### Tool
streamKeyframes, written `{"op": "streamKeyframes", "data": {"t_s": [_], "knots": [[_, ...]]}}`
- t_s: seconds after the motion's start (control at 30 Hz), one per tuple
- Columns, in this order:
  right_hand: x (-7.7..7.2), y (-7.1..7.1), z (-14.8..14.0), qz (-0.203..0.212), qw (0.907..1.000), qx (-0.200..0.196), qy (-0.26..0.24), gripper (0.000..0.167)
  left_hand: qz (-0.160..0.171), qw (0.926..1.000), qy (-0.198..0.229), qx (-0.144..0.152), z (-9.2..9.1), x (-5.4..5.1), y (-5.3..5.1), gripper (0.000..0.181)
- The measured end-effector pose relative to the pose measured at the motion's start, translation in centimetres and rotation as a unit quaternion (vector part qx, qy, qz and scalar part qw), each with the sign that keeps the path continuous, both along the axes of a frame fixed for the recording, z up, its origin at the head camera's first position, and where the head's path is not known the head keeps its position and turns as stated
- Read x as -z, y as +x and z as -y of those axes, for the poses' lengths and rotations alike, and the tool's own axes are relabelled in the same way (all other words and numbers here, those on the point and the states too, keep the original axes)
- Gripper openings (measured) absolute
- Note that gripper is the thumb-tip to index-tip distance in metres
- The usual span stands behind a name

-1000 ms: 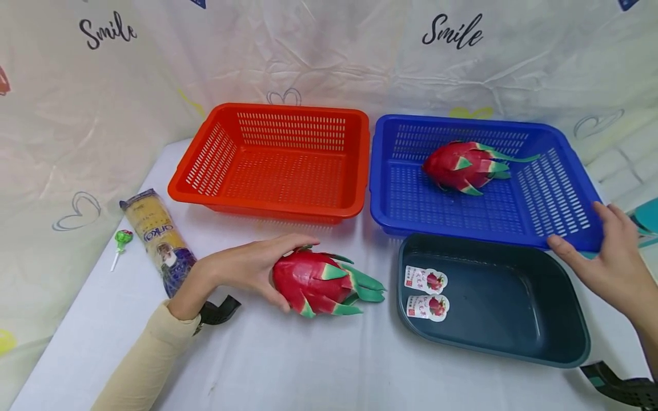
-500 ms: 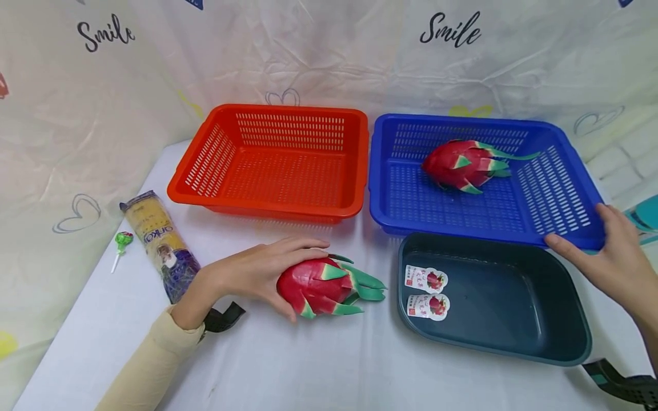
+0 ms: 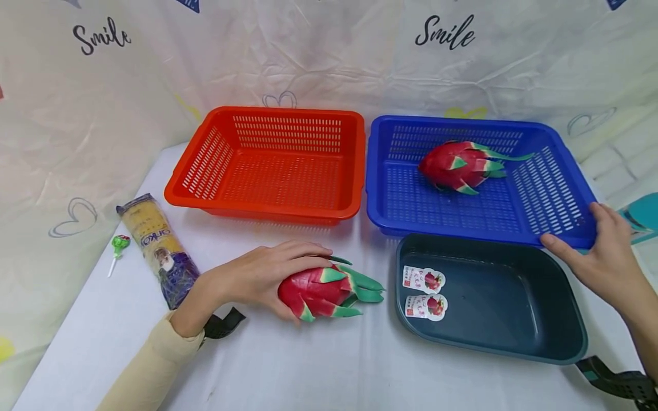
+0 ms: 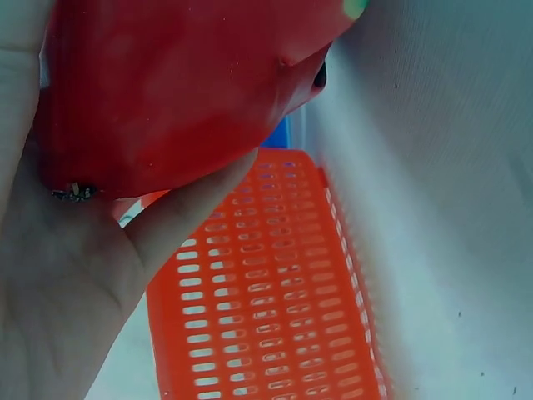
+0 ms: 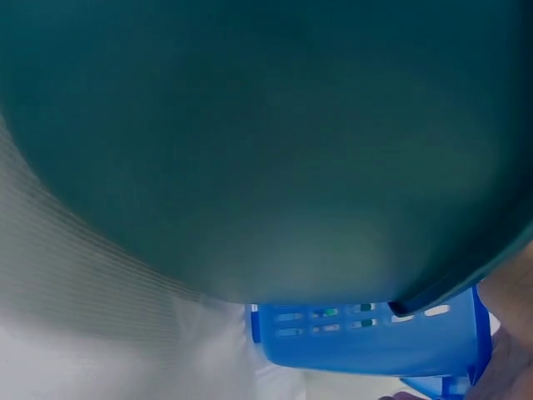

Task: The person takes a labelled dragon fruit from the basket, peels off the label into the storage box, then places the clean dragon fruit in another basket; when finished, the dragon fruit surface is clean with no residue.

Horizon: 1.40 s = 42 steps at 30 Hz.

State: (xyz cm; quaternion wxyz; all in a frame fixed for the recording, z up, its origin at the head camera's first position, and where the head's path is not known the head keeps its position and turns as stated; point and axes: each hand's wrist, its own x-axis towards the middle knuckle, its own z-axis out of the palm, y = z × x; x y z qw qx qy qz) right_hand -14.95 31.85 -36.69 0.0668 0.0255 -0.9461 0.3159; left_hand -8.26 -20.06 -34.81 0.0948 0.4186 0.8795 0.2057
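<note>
My left hand (image 3: pixel 269 274) grips a red dragon fruit (image 3: pixel 316 291) with green-tipped scales, lying on the white table. The fingers lie over its top and the thumb along its near side. In the left wrist view the red skin (image 4: pixel 175 92) fills the top, against the palm. My right hand (image 3: pixel 612 257) holds the near right corner of a blue plastic basket (image 3: pixel 452 225), thumb on the near rim and fingers at the right side. Inside that basket lies a second dragon fruit (image 3: pixel 457 165). The right wrist view mostly shows the dark teal tub (image 5: pixel 266 167).
A red basket (image 3: pixel 264 211) stands at the back left. The dark tub (image 3: pixel 493 308) sits before the blue basket, with two fruit-picture labels (image 3: pixel 425 294) at its left side. A yellow-and-purple packet (image 3: pixel 156 245) and a green lollipop (image 3: pixel 120 244) lie at the left.
My left hand has shifted slightly right, its fingers reaching farther over the dragon fruit. The right hand stays at the basket corner. The head view has moved a little.
</note>
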Motion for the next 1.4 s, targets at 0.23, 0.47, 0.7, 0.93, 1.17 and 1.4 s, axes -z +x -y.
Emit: {"op": "streamKeyframes", "data": {"t_s": [0.23,0.47,0.7,0.93,1.17,1.4], "knots": [[-0.5,0.4,0.6,-0.011,0.9999,-0.002,0.004,0.088,0.014,0.9992,0.021,0.03,0.1,0.3,-0.4,0.082],[-0.3,0.3,0.5,-0.015,0.9999,0.002,0.006,0.087,0.006,0.9984,0.032,0.045,0.0,0.3,-0.5,0.078],[-0.4,0.4,0.4,-0.016,0.9998,0.008,0.011,0.086,-0.004,0.9986,0.024,0.046,0.3,-0.8,-0.2,0.079],[-0.2,0.2,0.7,-0.015,0.9998,0.01,0.011,0.088,0.005,0.9991,0.039,0.014,2.0,-2.6,0.2,0.079],[-0.1,0.1,0.9,-0.016,0.9997,0.014,0.007,0.088,-0.028,0.9964,0.08,0.004,3.4,-4.6,0.9,0.083],[-0.4,0.3,0.8,-0.026,0.9995,0.013,0.011,0.087,-0.074,0.986,0.149,0.011,3.4,-4.5,0.7,0.087]]}}
